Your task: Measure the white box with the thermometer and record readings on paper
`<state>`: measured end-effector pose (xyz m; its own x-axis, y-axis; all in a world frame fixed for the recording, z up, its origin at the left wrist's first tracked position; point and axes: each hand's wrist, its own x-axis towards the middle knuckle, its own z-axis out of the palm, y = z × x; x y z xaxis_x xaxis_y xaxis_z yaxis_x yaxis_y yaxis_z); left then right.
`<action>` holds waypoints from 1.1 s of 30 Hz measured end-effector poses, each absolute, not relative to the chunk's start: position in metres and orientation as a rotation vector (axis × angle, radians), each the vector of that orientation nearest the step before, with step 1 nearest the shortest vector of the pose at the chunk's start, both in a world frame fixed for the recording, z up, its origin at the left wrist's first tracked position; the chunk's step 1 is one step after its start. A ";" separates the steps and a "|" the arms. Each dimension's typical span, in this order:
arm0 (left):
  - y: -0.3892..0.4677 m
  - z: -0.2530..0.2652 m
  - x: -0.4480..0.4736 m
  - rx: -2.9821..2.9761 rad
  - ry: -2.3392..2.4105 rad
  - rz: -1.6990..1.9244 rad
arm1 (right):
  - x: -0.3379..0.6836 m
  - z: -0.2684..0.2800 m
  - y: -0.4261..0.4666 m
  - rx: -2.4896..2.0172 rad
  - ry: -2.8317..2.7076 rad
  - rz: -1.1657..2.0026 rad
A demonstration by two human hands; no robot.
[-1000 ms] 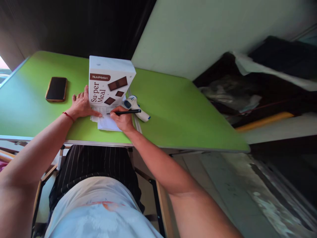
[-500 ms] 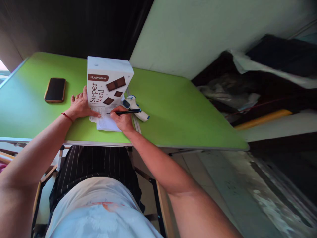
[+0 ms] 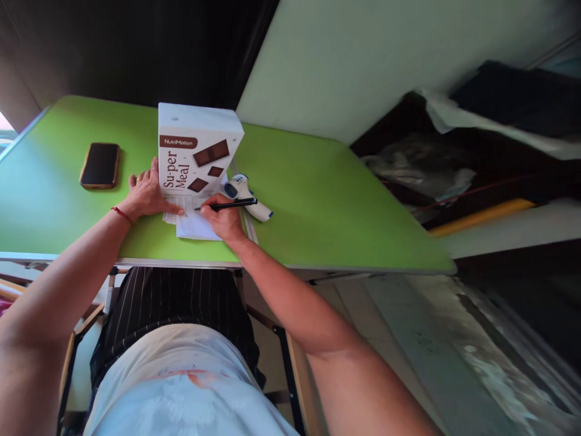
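My right hand (image 3: pixel 223 219) is closed around a black pen (image 3: pixel 233 204), its tip on a sheet of paper (image 3: pixel 197 227) covered in small handwriting at the top. With fingers stretched out, my left hand (image 3: pixel 147 197) lies flat, its thumb across the paper and its fingertips along the left side of a white box (image 3: pixel 200 115). The box stands upright just behind the paper, reads "NutriMotion Su-per Meal", and hides the paper's far part. Beside my right hand lies a white infrared thermometer (image 3: pixel 258 211), partly covered by the pen.
A phone (image 3: pixel 100 165) in a brown case lies to the left on the green folding table (image 3: pixel 345 206). A seam crosses the tabletop near the thermometer. Behind stand a dark panel (image 3: pixel 136 48) and a pale wall (image 3: pixel 327 66). Shelves with bags and cloth (image 3: pixel 512 97) are at right.
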<state>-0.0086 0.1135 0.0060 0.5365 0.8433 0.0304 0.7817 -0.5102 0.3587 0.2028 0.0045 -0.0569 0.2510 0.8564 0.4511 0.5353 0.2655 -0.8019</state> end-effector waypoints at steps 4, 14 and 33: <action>0.114 0.006 -0.010 2.480 1.345 0.289 | 0.202 -0.057 0.005 -1.418 -1.403 0.360; 0.112 0.008 -0.008 2.458 1.364 0.286 | 0.200 -0.054 0.003 -1.426 -1.365 0.365; 0.112 0.008 -0.008 2.455 1.369 0.280 | 0.198 -0.046 0.000 -1.463 -1.289 0.388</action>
<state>-0.0082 0.1124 0.0082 0.5229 0.8522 0.0173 0.7904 -0.4924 0.3643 0.1982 -0.0001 -0.0457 0.3556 0.8489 0.3911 0.4924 0.1855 -0.8504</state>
